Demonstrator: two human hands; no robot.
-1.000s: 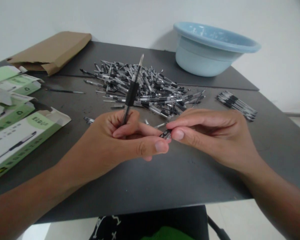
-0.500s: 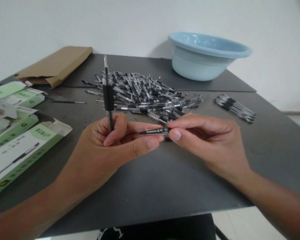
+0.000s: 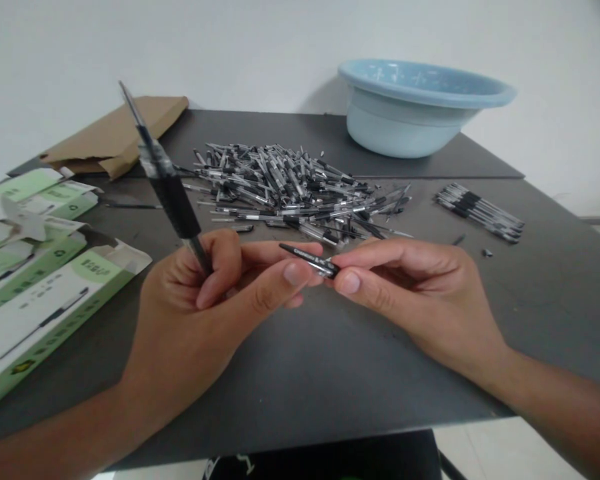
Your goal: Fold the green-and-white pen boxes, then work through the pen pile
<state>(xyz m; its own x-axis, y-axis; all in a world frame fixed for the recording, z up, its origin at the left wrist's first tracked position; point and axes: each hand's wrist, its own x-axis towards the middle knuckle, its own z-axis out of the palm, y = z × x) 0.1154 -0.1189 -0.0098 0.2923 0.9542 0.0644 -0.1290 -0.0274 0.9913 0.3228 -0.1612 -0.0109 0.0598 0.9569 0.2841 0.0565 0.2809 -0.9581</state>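
Observation:
My left hand (image 3: pixel 200 313) is closed around the lower barrel of a gel pen (image 3: pixel 175 200) with a black grip. That pen leans up to the left, its refill tip sticking out at the top. A black pen cap (image 3: pixel 310 259) with white lettering on its clip lies between both hands. Thumb and finger of my right hand (image 3: pixel 405 287) pinch the cap's right end, while my left thumb and fingertips touch its left part. Behind the hands lies a heap of pen parts (image 3: pixel 280 177), black and clear.
Several capless pens lie in a neat row (image 3: pixel 480 210) at the right. A light blue basin (image 3: pixel 405 123) stands at the back. Green and white pen boxes (image 3: pixel 55 307) lie at the left, with a brown paper bag (image 3: pixel 150 123) behind. Small loose caps (image 3: pixel 487 253) lie near the row.
The pen in my left hand has tipped from upright to leaning left. The cap has tilted, its left end now higher. The view has shifted slightly.

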